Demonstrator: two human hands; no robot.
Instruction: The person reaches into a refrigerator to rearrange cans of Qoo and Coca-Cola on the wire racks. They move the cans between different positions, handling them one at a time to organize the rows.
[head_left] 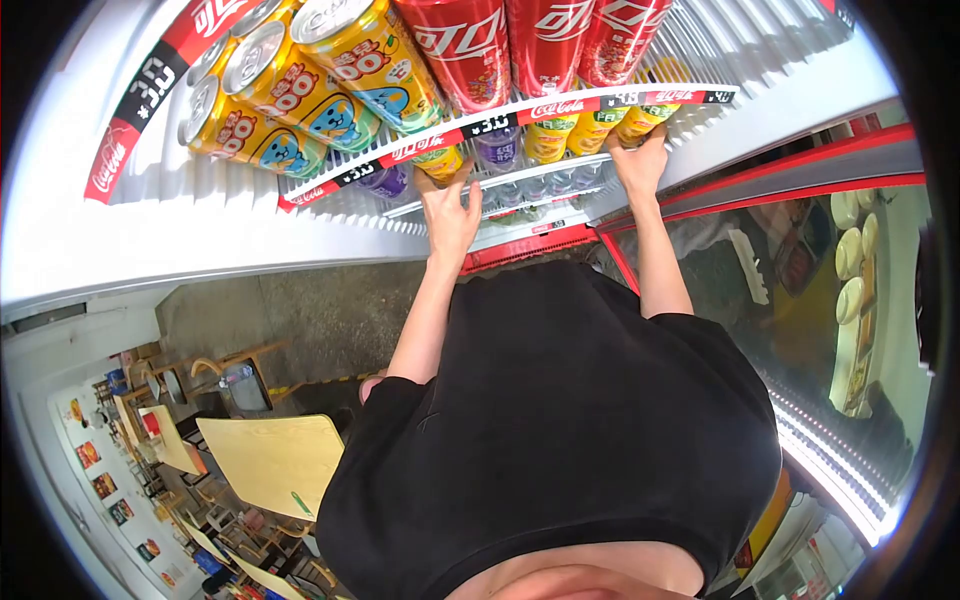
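My left hand [452, 215] reaches to the lower shelf of a drinks fridge. Its fingers curl about the base of a yellow bottle [438, 163], thumb apart; the shelf edge hides the bottle's upper part. Further right, my right hand [642, 165] is closed around the lower part of another yellow bottle [648, 122], its fingertips partly hidden. Between the hands stand a purple bottle [497, 150] and more yellow bottles [548, 138]. Another purple bottle [385, 182] is left of my left hand.
Yellow cans [340, 100] and red Coca-Cola cans [465, 50] fill the upper shelf, behind a price strip [490, 124]. Clear bottles [535, 186] stand lower. The open glass door [760, 270] is at right. A wooden table [265, 460] and chairs lie left.
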